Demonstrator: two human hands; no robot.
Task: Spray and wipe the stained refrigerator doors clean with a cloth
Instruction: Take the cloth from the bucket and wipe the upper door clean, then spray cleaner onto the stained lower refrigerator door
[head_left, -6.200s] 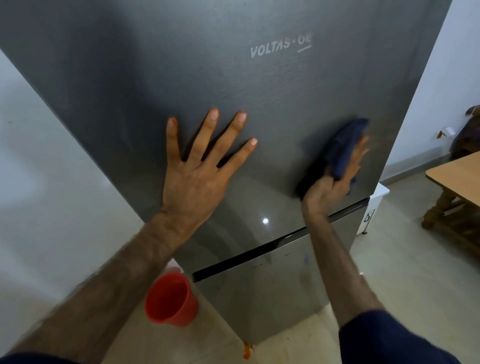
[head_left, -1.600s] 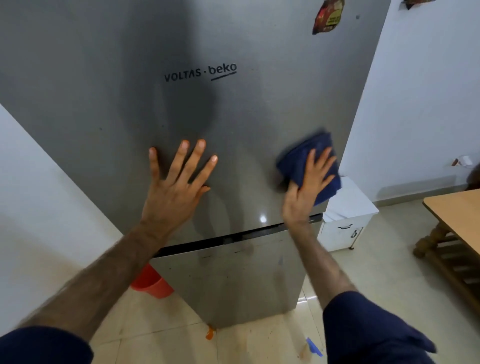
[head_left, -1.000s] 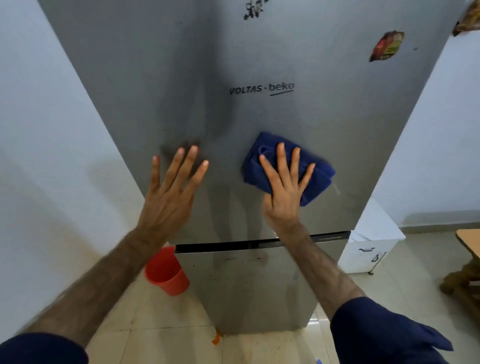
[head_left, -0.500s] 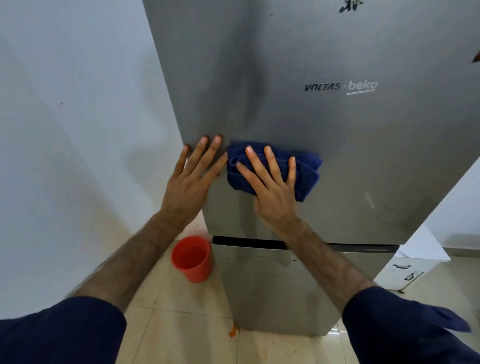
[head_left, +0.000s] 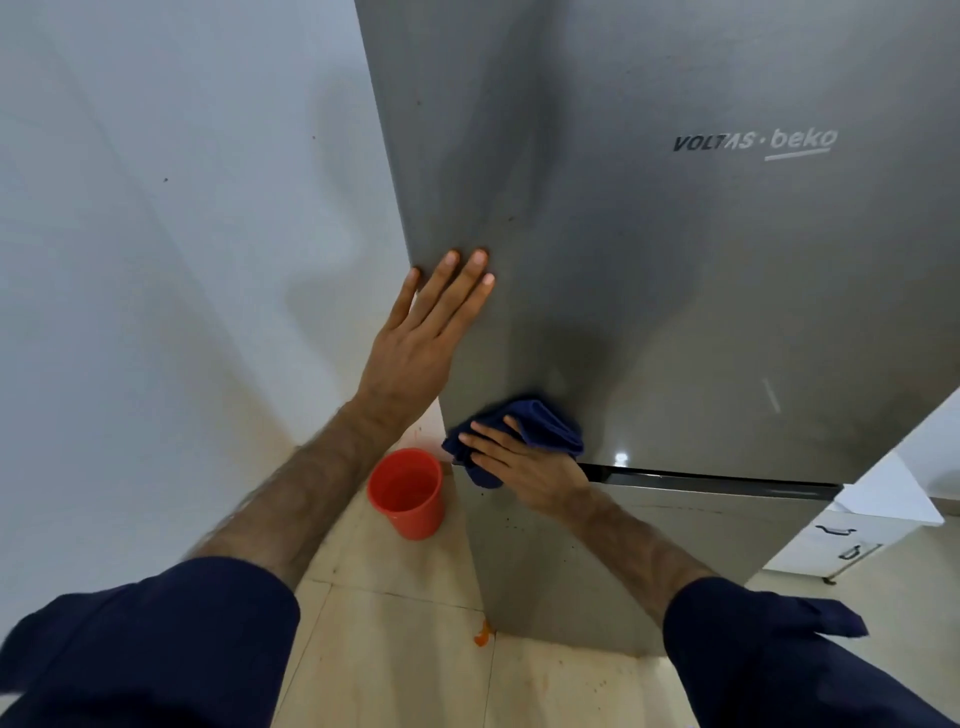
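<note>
Brushed grey steel fills most of the head camera's view: the upper fridge door (head_left: 701, 291) stands tall and slightly tilted in the wide lens, with the lettering VOLTAS · beko (head_left: 756, 145) high on its right half. A dark blue cloth (head_left: 545, 423) sits at the bottom left corner of that door, right above the black gap (head_left: 717, 477) that separates it from the lower door (head_left: 623, 551). The cloth lies under and just beyond the fingers of the right hand (head_left: 524, 470), bunched into soft folds, with one end hanging over the door's left edge. The hand lies fairly flat on it, fingers straight and spread a little, pressing the fabric against the metal; the thumb is hidden, so whether it hooks round the cloth I cannot tell.

The left hand (head_left: 426, 338) is higher up and well apart from the cloth, palm flat on the upper door close to its left edge, fingers straight and together, holding nothing.

The lower door shows small dark specks near its top left. An orange smear (head_left: 483, 635) marks the tiled floor at the fridge's foot. A red cup (head_left: 408, 496) stands on the floor beside the fridge, against the white wall (head_left: 171, 260). A white cabinet (head_left: 857, 530) stands to the right.
</note>
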